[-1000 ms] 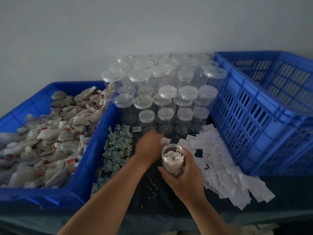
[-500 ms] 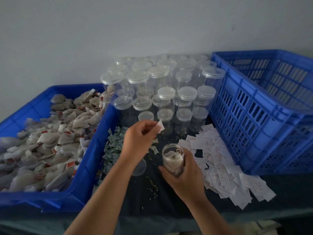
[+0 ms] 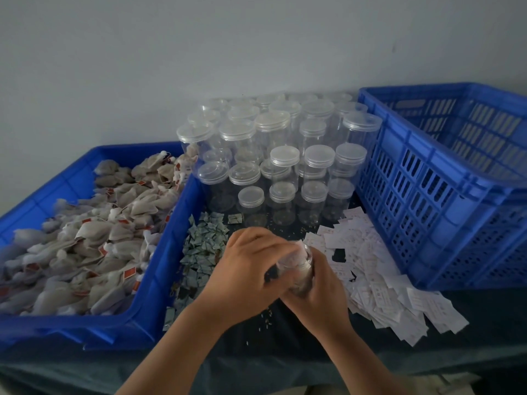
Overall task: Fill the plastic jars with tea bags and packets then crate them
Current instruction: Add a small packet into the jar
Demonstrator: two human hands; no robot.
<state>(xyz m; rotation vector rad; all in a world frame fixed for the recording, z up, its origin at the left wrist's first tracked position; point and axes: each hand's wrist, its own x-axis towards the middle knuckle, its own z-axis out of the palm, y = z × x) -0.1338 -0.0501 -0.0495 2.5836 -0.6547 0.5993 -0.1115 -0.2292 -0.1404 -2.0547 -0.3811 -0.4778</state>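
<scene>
Head view, containers first:
- Left bin [image 3: 168,252]: shallow, blue, solid-walled, heaped with tea bags [image 3: 94,243]. They are pale pouches, some with red tags.
- Jars [image 3: 273,155]: clear plastic, lids on, stacked in tiers at the back of the table [image 3: 285,337], between the bin and the crate. The mix is tall wide ones and short narrow ones. The bodies look see-through.
- Crate [image 3: 427,195]: blue, slotted walls, deep, on your right, touching the jar stack's right edge. Only its inner walls show from here.
- Packets [image 3: 204,246]: small grey-green sachets in a loose pile on the dark cloth, just beside the bin's right wall.
- Slips [image 3: 370,269]: white paper pieces fanned out along the foot of the crate, reaching the table's front edge.

The open jar [image 3: 299,263] is front centre, between the packets and the slips. It is off the cloth, tilted with its mouth toward your left hand. Dull brownish fill shows through the wall, too blurred to name.

Hands:
- Right hand [image 3: 319,295]: wrapped round the open jar's body from below and the right, fingers curled, gripping firmly.
- Left hand [image 3: 245,269]: right at the mouth, fingers bent over the rim and hiding part of it. It touches the open jar. I can't tell whether the fingertips pinch anything, because of motion blur.

Both hands meet at the open jar.
</scene>
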